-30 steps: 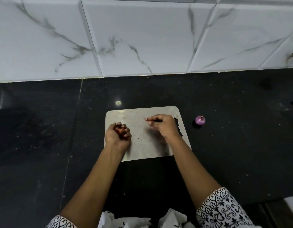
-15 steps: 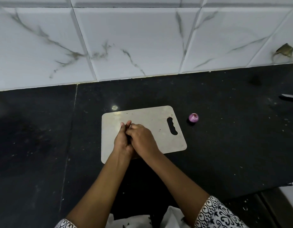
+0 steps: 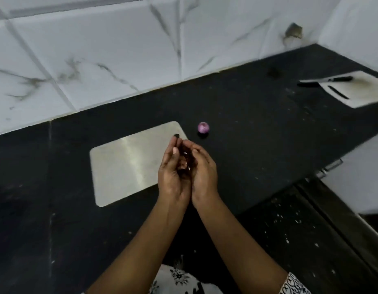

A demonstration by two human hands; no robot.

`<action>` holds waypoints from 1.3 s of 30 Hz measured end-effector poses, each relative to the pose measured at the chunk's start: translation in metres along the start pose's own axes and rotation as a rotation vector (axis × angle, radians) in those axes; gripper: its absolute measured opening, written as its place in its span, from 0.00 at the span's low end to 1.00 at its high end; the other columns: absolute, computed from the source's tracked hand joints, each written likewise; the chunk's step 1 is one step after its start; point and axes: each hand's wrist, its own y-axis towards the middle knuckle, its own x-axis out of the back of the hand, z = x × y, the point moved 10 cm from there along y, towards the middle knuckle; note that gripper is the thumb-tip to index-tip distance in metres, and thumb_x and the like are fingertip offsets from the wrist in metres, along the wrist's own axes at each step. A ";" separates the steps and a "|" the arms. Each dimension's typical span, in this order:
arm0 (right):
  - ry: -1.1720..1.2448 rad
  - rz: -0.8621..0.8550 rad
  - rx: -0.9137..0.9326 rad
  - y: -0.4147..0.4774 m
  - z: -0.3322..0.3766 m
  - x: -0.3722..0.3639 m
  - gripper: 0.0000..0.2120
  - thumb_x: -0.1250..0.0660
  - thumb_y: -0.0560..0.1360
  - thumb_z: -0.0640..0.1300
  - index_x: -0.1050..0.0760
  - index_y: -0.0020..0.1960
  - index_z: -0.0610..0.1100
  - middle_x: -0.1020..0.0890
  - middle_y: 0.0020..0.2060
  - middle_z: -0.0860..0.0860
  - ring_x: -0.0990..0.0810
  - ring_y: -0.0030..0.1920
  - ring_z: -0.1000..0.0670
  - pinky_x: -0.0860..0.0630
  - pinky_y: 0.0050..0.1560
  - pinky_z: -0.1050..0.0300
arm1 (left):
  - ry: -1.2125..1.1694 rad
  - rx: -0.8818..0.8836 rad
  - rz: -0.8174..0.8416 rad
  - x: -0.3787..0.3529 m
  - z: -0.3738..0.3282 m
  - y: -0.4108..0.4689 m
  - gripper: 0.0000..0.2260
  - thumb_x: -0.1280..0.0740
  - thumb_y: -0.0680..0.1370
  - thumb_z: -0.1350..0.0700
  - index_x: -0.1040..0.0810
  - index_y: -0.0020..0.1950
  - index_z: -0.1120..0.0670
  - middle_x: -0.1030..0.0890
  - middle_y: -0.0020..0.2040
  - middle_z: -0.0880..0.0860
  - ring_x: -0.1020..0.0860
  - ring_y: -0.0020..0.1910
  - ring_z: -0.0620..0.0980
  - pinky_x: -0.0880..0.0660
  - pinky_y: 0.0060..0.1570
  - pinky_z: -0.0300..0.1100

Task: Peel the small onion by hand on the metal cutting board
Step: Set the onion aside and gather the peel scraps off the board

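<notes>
Both hands, half a second ago low over the board's middle, now ride at its right end. Left hand [image 3: 173, 177] and right hand [image 3: 204, 175]: cupped, heels pressed together, fingers curled round something dark and small, likely the small onion; cannot tell for sure. Metal cutting board [image 3: 128, 162]: bare, left of hands. Peeled purple onion [image 3: 203, 127]: on black counter [image 3: 258, 134], just beyond. Step: peeling in hand. Next: thumbnail under loose skin, strip over board.
</notes>
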 end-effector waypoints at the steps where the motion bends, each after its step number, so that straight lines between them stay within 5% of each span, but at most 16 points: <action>1: 0.046 -0.018 0.005 -0.011 0.011 0.020 0.14 0.43 0.78 0.36 0.19 0.48 0.42 0.15 0.47 0.46 0.17 0.51 0.49 0.21 0.50 0.58 | 0.048 0.014 0.019 -0.006 0.018 -0.016 0.11 0.38 0.77 0.60 0.20 0.56 0.54 0.16 0.52 0.51 0.19 0.53 0.47 0.23 0.53 0.42; 10: 0.129 -0.331 0.024 -0.118 0.021 0.256 0.16 0.44 0.79 0.44 0.20 0.42 0.42 0.16 0.40 0.46 0.17 0.44 0.47 0.21 0.42 0.54 | 0.282 0.296 0.062 0.028 0.223 -0.149 0.20 0.43 0.79 0.46 0.21 0.61 0.56 0.19 0.59 0.58 0.22 0.61 0.55 0.28 0.61 0.51; 21: 0.426 -0.786 -0.297 -0.163 -0.206 0.492 0.08 0.34 0.67 0.44 0.20 0.40 0.41 0.18 0.45 0.41 0.19 0.47 0.42 0.23 0.51 0.49 | 0.185 0.612 -0.381 0.251 0.434 -0.180 0.15 0.43 0.77 0.56 0.18 0.48 0.59 0.20 0.54 0.60 0.23 0.54 0.57 0.26 0.52 0.48; 27: 0.223 -0.799 -0.442 -0.098 -0.330 0.560 0.17 0.32 0.61 0.47 0.18 0.47 0.40 0.19 0.54 0.38 0.20 0.53 0.40 0.25 0.61 0.43 | 0.294 0.728 -0.496 0.365 0.501 -0.108 0.15 0.43 0.79 0.54 0.23 0.56 0.60 0.22 0.50 0.57 0.23 0.45 0.53 0.25 0.45 0.43; 31: 0.117 -0.723 -0.515 -0.050 -0.371 0.591 0.16 0.39 0.76 0.46 0.24 0.60 0.40 0.20 0.56 0.43 0.22 0.55 0.43 0.25 0.59 0.48 | 0.362 0.790 -0.358 0.390 0.524 -0.059 0.26 0.48 0.80 0.42 0.30 0.67 0.59 0.26 0.60 0.58 0.28 0.60 0.58 0.35 0.66 0.53; 33: 0.040 -0.719 -0.552 -0.038 -0.386 0.612 0.15 0.41 0.78 0.44 0.25 0.62 0.41 0.21 0.59 0.43 0.22 0.56 0.43 0.27 0.62 0.47 | 0.503 0.894 -0.341 0.408 0.529 -0.050 0.27 0.51 0.81 0.42 0.33 0.69 0.60 0.28 0.63 0.59 0.30 0.63 0.60 0.38 0.64 0.57; 37: -0.122 -0.728 -0.531 -0.043 -0.369 0.626 0.09 0.39 0.77 0.34 0.24 0.39 0.41 0.20 0.41 0.42 0.22 0.40 0.42 0.26 0.38 0.55 | 0.812 0.895 -0.324 0.443 0.524 -0.031 0.19 0.49 0.82 0.58 0.36 0.72 0.62 0.28 0.68 0.61 0.27 0.61 0.60 0.35 0.59 0.50; 39: -0.181 -0.739 -0.478 -0.042 -0.363 0.633 0.12 0.37 0.76 0.34 0.25 0.34 0.43 0.21 0.36 0.45 0.23 0.38 0.43 0.26 0.37 0.56 | 0.884 0.889 -0.297 0.447 0.522 -0.028 0.19 0.50 0.83 0.54 0.34 0.71 0.59 0.31 0.71 0.58 0.27 0.61 0.59 0.37 0.64 0.47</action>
